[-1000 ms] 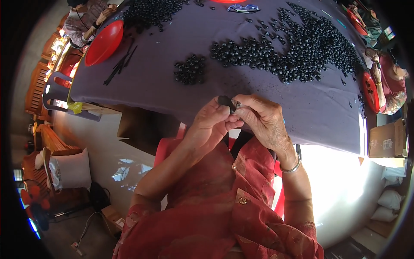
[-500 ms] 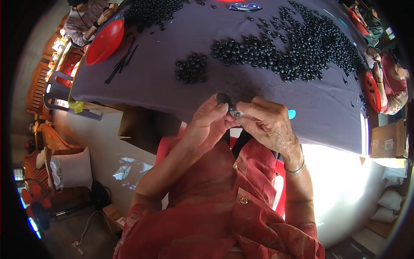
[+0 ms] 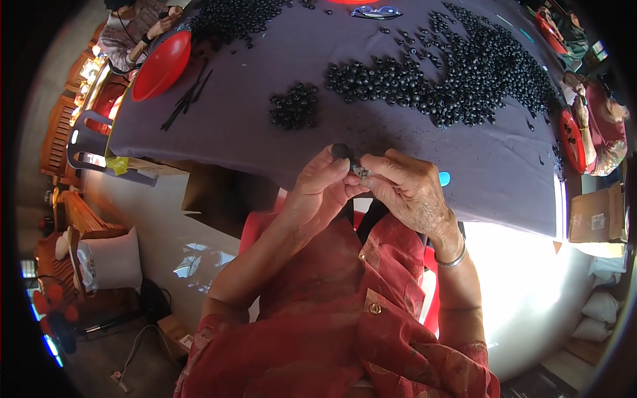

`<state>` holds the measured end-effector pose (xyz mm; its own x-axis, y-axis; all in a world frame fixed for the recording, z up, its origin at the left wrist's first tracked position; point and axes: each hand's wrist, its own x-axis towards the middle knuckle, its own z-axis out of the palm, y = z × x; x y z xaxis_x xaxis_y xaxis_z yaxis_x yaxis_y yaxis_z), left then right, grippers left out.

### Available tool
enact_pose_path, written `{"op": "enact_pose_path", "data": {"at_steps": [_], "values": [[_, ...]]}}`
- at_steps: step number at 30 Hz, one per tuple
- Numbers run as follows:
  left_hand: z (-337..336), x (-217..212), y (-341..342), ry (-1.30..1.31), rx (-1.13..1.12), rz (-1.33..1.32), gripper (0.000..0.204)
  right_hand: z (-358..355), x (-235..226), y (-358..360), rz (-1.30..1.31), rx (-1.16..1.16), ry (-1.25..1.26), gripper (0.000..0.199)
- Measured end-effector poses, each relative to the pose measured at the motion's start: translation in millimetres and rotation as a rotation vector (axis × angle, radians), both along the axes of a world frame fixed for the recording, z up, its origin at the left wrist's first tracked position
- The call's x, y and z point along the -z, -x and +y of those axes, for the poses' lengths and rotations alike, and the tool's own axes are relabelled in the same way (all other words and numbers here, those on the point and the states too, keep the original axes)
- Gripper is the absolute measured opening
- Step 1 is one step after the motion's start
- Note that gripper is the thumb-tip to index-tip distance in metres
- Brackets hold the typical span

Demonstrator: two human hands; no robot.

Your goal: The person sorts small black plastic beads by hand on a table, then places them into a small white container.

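Note:
Over the near edge of the table, my two hands meet in front of my chest. A dark, round-ended piece (image 3: 342,151) is pinched between the thumb and fingers of my left hand (image 3: 313,189). Close against it, my right hand (image 3: 410,192) grips a small greyish piece (image 3: 360,171) with thumb and forefinger; its exact kind is too small to tell. Beyond the hands lies a little cluster of black beads (image 3: 293,105). A much larger spread of black beads (image 3: 458,86) runs to the right. Beside my right knuckles shows a light-blue tip (image 3: 444,178).
On the purple cloth (image 3: 252,132) are a red bowl (image 3: 162,65), thin dark strips (image 3: 189,96), another bead pile (image 3: 232,25) and blue-framed glasses (image 3: 376,12). A red plate (image 3: 573,141) is near a co-worker at right. An open cardboard box (image 3: 219,199) stands below the left edge.
My right hand has shifted slightly left, and more of the light-blue tip's surroundings show. My left hand stays almost in place, still pinching the dark piece.

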<state>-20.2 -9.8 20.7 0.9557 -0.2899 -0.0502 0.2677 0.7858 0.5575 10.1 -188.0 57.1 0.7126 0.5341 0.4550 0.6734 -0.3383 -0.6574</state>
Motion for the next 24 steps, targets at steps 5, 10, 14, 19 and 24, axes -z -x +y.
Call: {"op": "enact_pose_path", "data": {"at_steps": [5, 10, 14, 19, 24], "values": [[-0.4, 3.0, -1.9, 0.0, -0.02, -0.033, 0.011, 12.8, 16.4, 0.5, 0.063, 0.038, -0.155, 0.019], [-23.6, 4.7, 12.3, -0.006, 0.141, 0.048, 0.011, 10.1, 19.7, -11.5, 0.094, 0.175, -0.186, 0.02], [-10.0, 1.6, 4.2, -0.011, 0.037, 0.04, 0.016, 0.5, 8.8, -13.3, 0.325, 0.107, -0.153, 0.021], [-13.0, 3.4, 3.3, -0.053, 0.068, 0.081, 0.019, 4.4, -0.8, 3.0, 0.48, -0.016, -0.249, 0.012], [-7.9, 5.7, 5.6, -0.011, 0.154, 0.039, 0.02, 10.5, -3.2, 6.5, 0.639, -0.081, -0.44, 0.007]]}}
